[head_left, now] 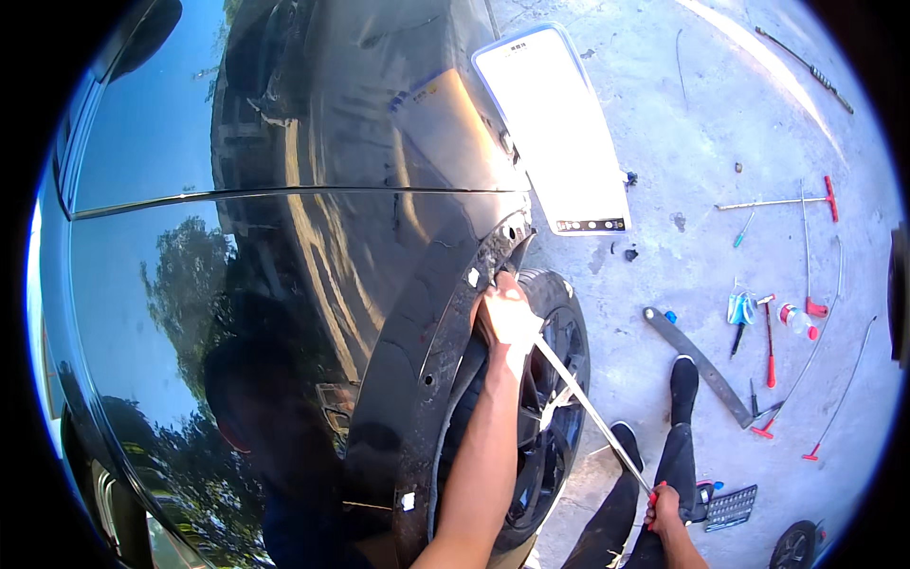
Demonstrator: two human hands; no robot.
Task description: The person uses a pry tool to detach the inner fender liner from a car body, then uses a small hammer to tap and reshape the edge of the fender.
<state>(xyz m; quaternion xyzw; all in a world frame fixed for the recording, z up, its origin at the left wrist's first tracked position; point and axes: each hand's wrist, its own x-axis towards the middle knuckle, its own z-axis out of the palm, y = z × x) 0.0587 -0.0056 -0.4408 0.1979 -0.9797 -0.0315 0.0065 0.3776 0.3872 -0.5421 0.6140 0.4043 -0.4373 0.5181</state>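
Note:
A long metal rod (590, 410) with a red handle slants from lower right up to the dark car's wheel arch (417, 379). My right hand (664, 508) is closed around its red handle. At the arch edge my left hand (507, 313) is closed about the rod's upper part, fingers curled in against the arch lip. The rod's far tip is hidden behind that hand and the bodywork. Below the left forearm sits the tyre and dark wheel (559, 379). The glossy body panel (313, 275) reflects trees and sky.
A bright white light panel (559, 133) with a blue rim stands beside the car. On the concrete floor lie several red-handled rods, including a T-handled one (831, 199), a flat dark bar (697, 365), a red hammer (770, 341), a bottle (798, 321) and a bit tray (732, 508).

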